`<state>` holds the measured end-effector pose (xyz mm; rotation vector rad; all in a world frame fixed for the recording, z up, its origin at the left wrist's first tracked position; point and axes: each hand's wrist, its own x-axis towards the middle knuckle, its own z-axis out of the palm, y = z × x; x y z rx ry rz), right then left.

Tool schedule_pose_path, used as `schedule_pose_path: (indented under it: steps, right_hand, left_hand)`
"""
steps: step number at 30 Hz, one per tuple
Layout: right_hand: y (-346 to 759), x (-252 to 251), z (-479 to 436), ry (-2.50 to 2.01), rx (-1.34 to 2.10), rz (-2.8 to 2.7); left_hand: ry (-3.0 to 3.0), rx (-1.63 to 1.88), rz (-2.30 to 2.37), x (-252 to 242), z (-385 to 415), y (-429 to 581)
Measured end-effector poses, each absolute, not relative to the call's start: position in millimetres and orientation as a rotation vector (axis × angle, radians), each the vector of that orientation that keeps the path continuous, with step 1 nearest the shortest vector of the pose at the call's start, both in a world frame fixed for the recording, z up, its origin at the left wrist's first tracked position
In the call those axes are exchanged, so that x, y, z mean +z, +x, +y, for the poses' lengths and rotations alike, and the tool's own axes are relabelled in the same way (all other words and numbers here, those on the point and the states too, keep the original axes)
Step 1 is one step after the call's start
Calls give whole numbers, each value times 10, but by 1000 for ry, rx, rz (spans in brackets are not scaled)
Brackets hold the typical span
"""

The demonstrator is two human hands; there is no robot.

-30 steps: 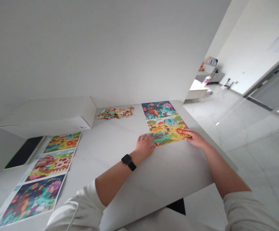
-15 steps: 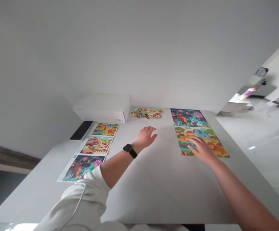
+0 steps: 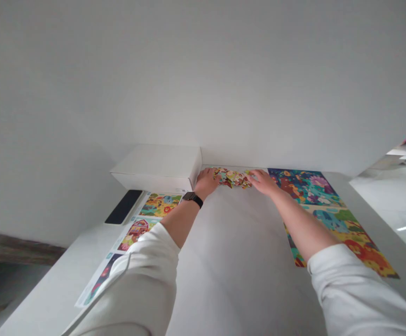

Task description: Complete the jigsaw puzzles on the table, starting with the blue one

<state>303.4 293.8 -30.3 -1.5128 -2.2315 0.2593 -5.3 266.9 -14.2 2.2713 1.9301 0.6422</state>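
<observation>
A loose pile of jigsaw puzzle pieces (image 3: 233,179) lies at the back of the table, against the wall. My left hand (image 3: 207,182), with a dark watch on its wrist, rests at the pile's left end, fingers apart and touching the edge pieces. At the opposite end is my right hand (image 3: 263,181), its fingers stretched towards the pieces and held apart. Neither hand has a piece lifted. Beside my right arm lie a finished dark-blue puzzle picture (image 3: 315,186) and a yellow animal puzzle picture (image 3: 360,247), the latter partly hidden by the arm.
A white box (image 3: 157,165) stands by the wall, close to my left hand. In front of it lie a dark phone (image 3: 124,206) and a sheet with printed pictures (image 3: 159,205), partly covered by my left sleeve. The table's right edge drops to the floor.
Both hands have reached forward to the pile; the left came from mid-table, the right from over the animal picture. The view has shifted too, with the table's things appearing lower.
</observation>
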Motion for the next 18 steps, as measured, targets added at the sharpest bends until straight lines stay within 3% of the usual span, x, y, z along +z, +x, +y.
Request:
schedule_pose_path:
  steps: [9,18]
  right_hand:
    - [2729,-684,3351,-1718,229,-2213]
    - [2501,-676,3250,-1411,280,-2366]
  left_hand:
    - [2358,511,1871,-412,3223,97]
    - [2447,465,1734,-439,3055,76]
